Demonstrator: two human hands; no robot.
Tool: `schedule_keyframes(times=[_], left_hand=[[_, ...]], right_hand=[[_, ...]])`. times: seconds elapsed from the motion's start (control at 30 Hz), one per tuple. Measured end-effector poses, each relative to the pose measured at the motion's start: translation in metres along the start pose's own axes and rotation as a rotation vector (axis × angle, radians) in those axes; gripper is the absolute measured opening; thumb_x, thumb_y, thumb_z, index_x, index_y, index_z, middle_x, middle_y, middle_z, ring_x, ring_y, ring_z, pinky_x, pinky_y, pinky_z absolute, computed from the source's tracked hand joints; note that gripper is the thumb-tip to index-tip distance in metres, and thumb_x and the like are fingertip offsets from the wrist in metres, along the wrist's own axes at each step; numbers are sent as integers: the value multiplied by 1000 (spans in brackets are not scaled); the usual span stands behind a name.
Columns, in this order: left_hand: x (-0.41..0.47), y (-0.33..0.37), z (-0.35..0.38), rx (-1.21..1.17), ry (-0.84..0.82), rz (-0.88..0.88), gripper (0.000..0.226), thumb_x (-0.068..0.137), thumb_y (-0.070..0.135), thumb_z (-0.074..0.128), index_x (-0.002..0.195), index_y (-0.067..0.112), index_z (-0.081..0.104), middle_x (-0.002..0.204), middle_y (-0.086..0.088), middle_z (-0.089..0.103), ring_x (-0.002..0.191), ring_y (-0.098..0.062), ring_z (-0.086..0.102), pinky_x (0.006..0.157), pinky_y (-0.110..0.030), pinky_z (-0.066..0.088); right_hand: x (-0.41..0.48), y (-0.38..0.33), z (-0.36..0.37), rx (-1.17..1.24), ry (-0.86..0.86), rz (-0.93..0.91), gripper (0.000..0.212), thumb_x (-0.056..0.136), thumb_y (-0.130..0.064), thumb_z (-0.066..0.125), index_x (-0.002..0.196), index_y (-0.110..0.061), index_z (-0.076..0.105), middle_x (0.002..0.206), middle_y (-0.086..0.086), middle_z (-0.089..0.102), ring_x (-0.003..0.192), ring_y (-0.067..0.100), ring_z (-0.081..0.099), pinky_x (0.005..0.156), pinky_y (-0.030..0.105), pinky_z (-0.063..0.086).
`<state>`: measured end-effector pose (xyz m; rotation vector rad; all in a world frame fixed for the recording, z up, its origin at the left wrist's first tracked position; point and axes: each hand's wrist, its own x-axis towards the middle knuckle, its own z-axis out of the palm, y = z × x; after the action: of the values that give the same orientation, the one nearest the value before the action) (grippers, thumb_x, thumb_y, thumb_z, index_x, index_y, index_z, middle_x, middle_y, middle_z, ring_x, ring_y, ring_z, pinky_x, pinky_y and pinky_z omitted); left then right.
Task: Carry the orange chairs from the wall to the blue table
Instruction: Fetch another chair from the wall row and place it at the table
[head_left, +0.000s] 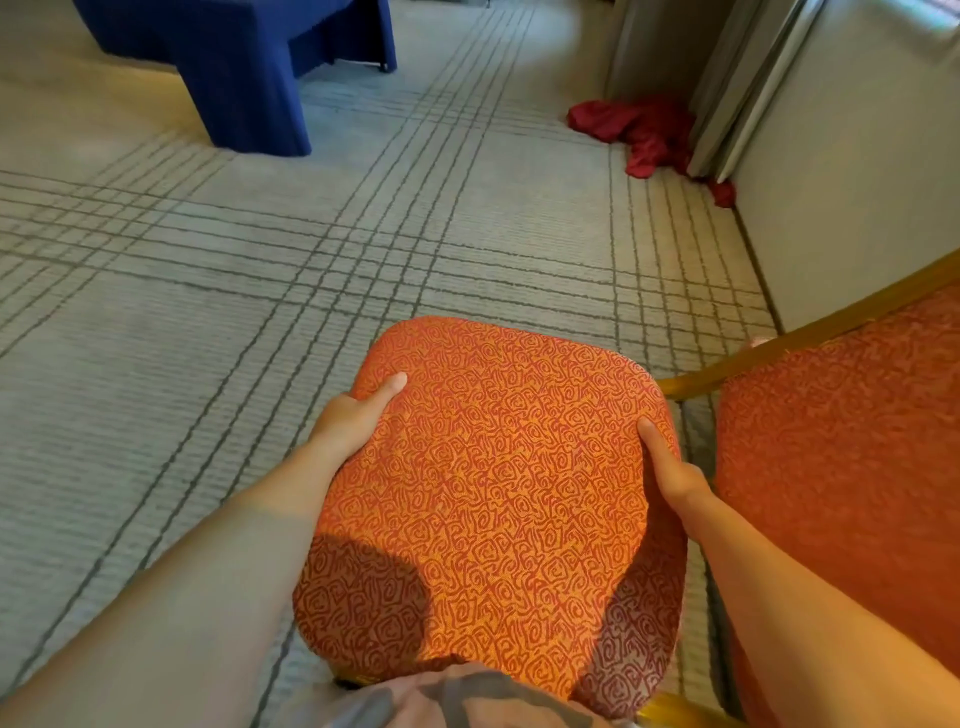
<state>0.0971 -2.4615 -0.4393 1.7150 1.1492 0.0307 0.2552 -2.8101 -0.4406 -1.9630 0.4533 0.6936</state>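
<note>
**Inspector:** Where is the orange chair (493, 493) sitting?

**Clerk:** It is sitting directly below the person, over the grey lined carpet (208, 312). Its near edge is running under the person's clothing. Only the seat is showing. I cannot tell whether the legs are touching the carpet.

**Inspector:** Condition of the seat?

**Clerk:** The padded seat is presenting rounded corners and orange fabric covered in a dense red swirl pattern. A dark shadow is falling across its near left corner. A short piece of gold frame is showing at its near right corner.

**Inspector:** And the hands?

**Clerk:** Both are grasping it. The left hand (353, 415) is clasping the left edge of the seat and the right hand (670, 467) is clasping the right edge. Each thumb is lying flat on top of the fabric. The fingers are passing under the edge and out of sight.

**Inspector:** Surroundings?

**Clerk:** A second orange chair (841, 441), with a gold frame (779, 353), is standing just beside the first on the right, against the pale wall (857, 182). The blue surface (249, 62), draped to the floor, is standing well apart at the far left. A red cloth (639, 135) is lying crumpled on the carpet at the foot of the wall, far right.
</note>
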Motion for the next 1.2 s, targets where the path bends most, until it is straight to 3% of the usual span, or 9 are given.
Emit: schedule_keyframes(times=[0.13, 0.23, 0.37, 0.5, 0.87, 1.2], left_hand=[[77, 52, -11, 18, 15, 10, 121, 33, 99, 48, 111, 9, 66, 110, -14, 69, 97, -28, 64, 79, -29, 43], [134, 88, -20, 33, 18, 17, 125, 30, 100, 46, 113, 9, 66, 113, -16, 68, 105, -31, 63, 88, -32, 47], [200, 136, -31, 37, 22, 56, 117, 42, 97, 48, 113, 5, 65, 113, -18, 67, 105, -32, 63, 78, -30, 40], [269, 181, -40, 35, 14, 61, 107, 56, 91, 52, 117, 3, 64, 118, -20, 64, 110, -32, 61, 83, -31, 40], [465, 308, -17, -23, 126, 9, 115, 55, 91, 50, 125, 1, 58, 129, -23, 58, 120, -34, 55, 96, -36, 41], [617, 423, 2, -48, 178, 25, 99, 63, 86, 53, 116, 4, 65, 120, -22, 64, 114, -33, 59, 80, -30, 37]], right_hand=[[42, -60, 33, 23, 19, -2, 103, 70, -78, 59, 139, -2, 47, 138, 21, 53, 120, 36, 55, 107, 46, 40], [69, -110, 56, 33, 35, -38, 100, 71, -77, 58, 140, -6, 47, 142, 20, 49, 125, 35, 51, 109, 46, 37], [104, -184, 77, 2, 27, -66, 103, 70, -82, 53, 140, -7, 48, 142, 21, 48, 127, 37, 49, 111, 49, 34], [143, -246, 100, -27, 16, -86, 103, 68, -86, 49, 138, -11, 53, 138, 19, 53, 124, 34, 52, 110, 47, 36], [322, -449, 154, -108, -52, -129, 118, 56, -95, 47, 139, -11, 50, 137, 18, 54, 122, 34, 53, 109, 47, 38], [461, -602, 194, -169, -105, -127, 117, 58, -95, 43, 141, -13, 47, 139, 16, 52, 124, 35, 50, 109, 47, 36]])
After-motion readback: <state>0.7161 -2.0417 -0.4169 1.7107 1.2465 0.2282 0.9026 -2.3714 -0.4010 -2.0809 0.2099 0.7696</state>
